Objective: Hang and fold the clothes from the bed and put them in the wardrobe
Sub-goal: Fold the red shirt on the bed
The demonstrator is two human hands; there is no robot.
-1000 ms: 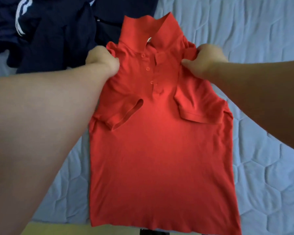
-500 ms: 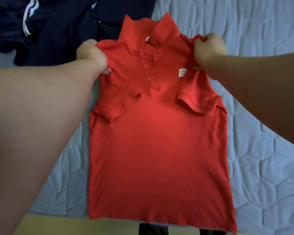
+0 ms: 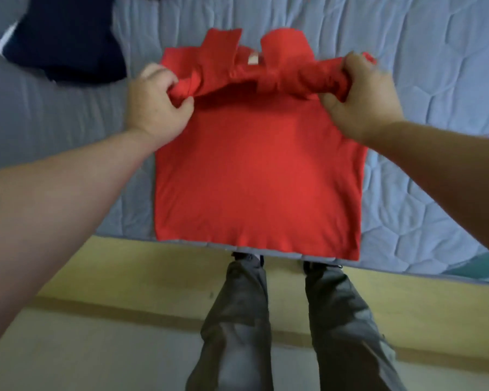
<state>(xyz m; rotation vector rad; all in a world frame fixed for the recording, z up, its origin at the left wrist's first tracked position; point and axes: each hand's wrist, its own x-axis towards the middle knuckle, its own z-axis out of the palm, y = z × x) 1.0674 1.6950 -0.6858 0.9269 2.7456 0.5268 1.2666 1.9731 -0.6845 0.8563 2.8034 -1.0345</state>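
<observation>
- Red polo shirt (image 3: 257,176): lies on the bed, lower body spread flat, hem at the near edge of the mattress. The shoulder part is gathered into a raised roll between the two hands. The collar flaps show just beyond that roll, with a small white label (image 3: 253,59) between them.
- Left hand (image 3: 156,104): fingers and thumb curled round the bunched cloth at the shirt's left shoulder, gripping it.
- Right hand (image 3: 362,100): fingers wrapped over the bunched cloth at the right shoulder, gripping it.
- Bed cover (image 3: 435,66): grey-blue, quilted, under the shirt and on both sides of it.
- Dark navy garment (image 3: 65,46): on the bed at the far left, apart from the shirt, with white stripes at its left edge; blurred.
- Grey trousers (image 3: 237,320): the person's legs, standing at the bed's near edge below the hem.
- Floor (image 3: 124,277): yellowish, beside the bed.
</observation>
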